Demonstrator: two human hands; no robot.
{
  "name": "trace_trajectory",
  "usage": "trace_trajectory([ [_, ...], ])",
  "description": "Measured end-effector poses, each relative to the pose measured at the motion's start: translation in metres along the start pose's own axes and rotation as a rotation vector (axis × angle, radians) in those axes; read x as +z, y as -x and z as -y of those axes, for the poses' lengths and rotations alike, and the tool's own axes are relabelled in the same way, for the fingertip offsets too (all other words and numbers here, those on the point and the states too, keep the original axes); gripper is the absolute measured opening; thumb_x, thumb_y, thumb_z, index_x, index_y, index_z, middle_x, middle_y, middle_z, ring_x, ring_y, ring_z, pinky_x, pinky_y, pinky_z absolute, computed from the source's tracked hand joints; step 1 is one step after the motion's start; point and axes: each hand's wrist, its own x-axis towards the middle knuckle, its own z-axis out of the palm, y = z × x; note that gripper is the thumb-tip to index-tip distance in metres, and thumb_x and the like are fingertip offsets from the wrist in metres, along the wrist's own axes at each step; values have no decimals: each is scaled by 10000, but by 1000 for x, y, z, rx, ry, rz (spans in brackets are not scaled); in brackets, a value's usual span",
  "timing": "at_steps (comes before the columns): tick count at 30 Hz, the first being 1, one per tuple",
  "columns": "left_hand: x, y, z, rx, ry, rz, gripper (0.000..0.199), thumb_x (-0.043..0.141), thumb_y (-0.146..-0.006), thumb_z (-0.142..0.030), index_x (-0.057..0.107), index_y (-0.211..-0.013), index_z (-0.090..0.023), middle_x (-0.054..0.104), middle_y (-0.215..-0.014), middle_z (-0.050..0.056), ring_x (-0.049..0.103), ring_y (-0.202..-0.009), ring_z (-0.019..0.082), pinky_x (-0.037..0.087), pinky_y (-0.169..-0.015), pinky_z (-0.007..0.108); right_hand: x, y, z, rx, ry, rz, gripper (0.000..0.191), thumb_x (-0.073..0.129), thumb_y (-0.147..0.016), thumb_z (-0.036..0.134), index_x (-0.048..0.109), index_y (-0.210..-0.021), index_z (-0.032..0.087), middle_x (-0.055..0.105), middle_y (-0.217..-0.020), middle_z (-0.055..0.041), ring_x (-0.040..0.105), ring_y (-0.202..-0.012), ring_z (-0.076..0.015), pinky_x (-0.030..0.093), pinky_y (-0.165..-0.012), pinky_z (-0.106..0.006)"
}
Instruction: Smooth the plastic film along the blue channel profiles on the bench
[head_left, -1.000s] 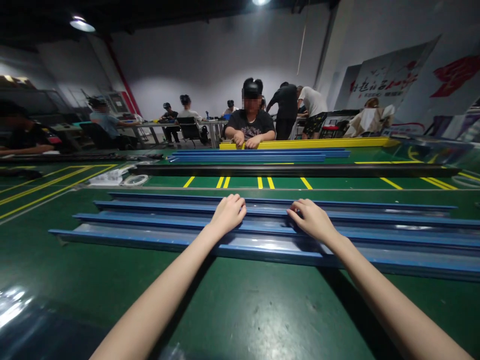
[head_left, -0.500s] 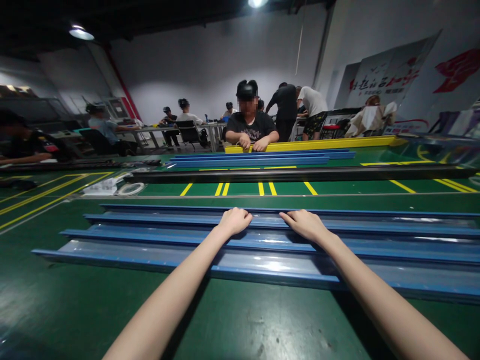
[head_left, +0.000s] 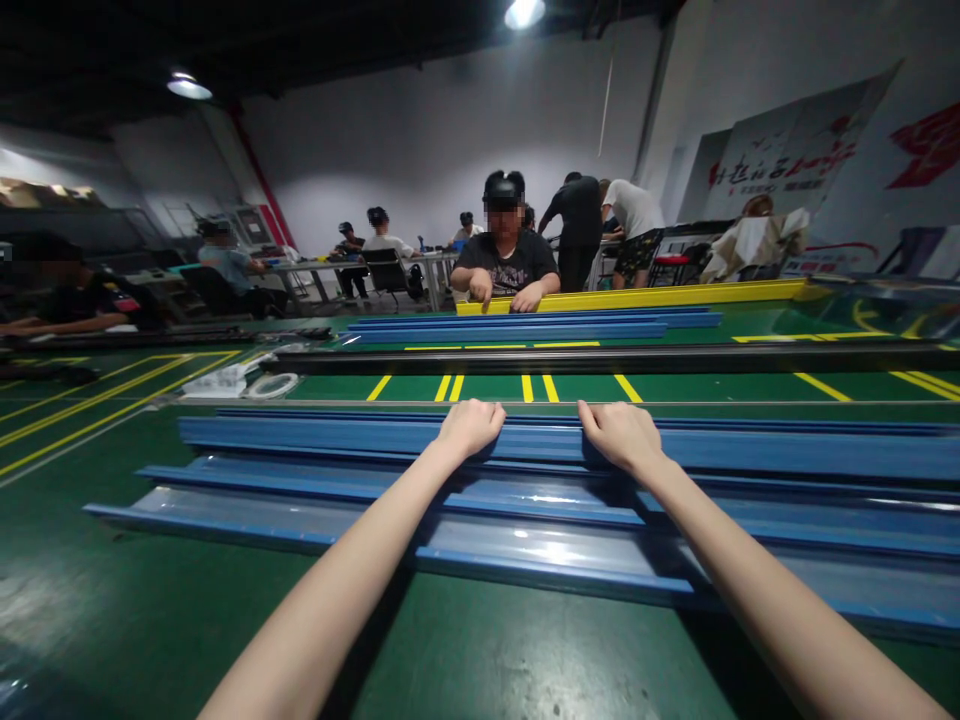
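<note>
Several long blue channel strips lie side by side across the green table (head_left: 480,640). My left hand (head_left: 472,428) and my right hand (head_left: 621,435) are both closed over the top edge of a far blue strip (head_left: 300,438), a short way apart. That strip is tipped up, with its blue side facing me. Another blue strip's edge shows just behind it. Nearer to me, a middle strip (head_left: 270,481) and the nearest strip (head_left: 247,516) lie with their shiny, clear-looking troughs upward, under my forearms. My fingertips are hidden behind the gripped edge.
Beyond the strips lies a long black bar (head_left: 420,360), then more blue strips (head_left: 540,325) and a yellow strip (head_left: 675,297). A co-worker (head_left: 504,262) has both hands at the yellow strip. A white coil (head_left: 272,386) and a clear plastic bag (head_left: 217,381) lie at left.
The far strip under my hands has turned from trough-up to standing on edge. My fingers have closed over its edge, and my right hand has shifted slightly right. The view has shifted a little.
</note>
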Motion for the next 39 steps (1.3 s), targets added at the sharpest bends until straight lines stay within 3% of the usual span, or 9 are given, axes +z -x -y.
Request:
trace_trajectory([
  [8, -45, 24, -9, 58, -81, -225, 479, 229, -849, -295, 657, -700, -140, 656, -709, 115, 619, -706, 231, 430, -605, 299, -46, 22, 2, 36, 62, -218, 542, 212, -838, 368, 680, -655, 162, 658, -673, -125, 602, -623, -218, 306, -493, -270],
  [17, -63, 91, -27, 185, -91, -355, 435, 276, -835, -260, 623, -606, -131, 646, -619, 95, 609, -582, 196, 384, -488, 240, -61, 103, 6, -59, 82, -374, 488, 267, -842, 329, 611, -537, 167, 645, -582, -78, 562, -503, -150, 203, -454, -252],
  [20, -61, 114, -32, 248, -92, -442, 411, 297, -826, -240, 592, -557, -141, 627, -555, 74, 582, -502, 179, 323, -419, 223, -57, 131, 7, -91, 49, -437, 468, 288, -844, 310, 571, -500, 165, 630, -548, -58, 538, -473, -122, 194, -451, -246],
  [25, -47, 156, -39, 398, -103, -691, 371, 337, -806, -185, 499, -473, -156, 529, -426, 32, 502, -402, 142, 241, -380, 226, -40, 177, 9, -163, 13, -580, 431, 319, -846, 273, 518, -479, 165, 562, -467, -22, 485, -428, -97, 216, -463, -242],
  [28, -36, 178, -41, 449, -103, -752, 345, 354, -798, -157, 472, -474, -160, 488, -414, 17, 471, -396, 130, 239, -394, 239, -27, 198, 11, -212, -21, -622, 403, 340, -843, 238, 494, -477, 167, 522, -452, -7, 464, -430, -88, 235, -482, -243],
  [33, -18, 202, -37, 436, -89, -726, 338, 363, -800, -143, 451, -475, -164, 470, -417, 11, 445, -401, 116, 244, -422, 246, -14, 213, 17, -295, -56, -640, 404, 341, -842, 203, 463, -458, 172, 470, -432, 2, 420, -431, -83, 239, -502, -250],
  [39, -3, 213, -26, 369, -112, -591, 372, 314, -826, -159, 470, -488, -173, 494, -441, 20, 469, -438, 123, 252, -439, 266, -6, 216, 28, -326, -74, -598, 383, 339, -836, 175, 488, -483, 176, 490, -451, -7, 435, -461, -91, 251, -522, -254],
])
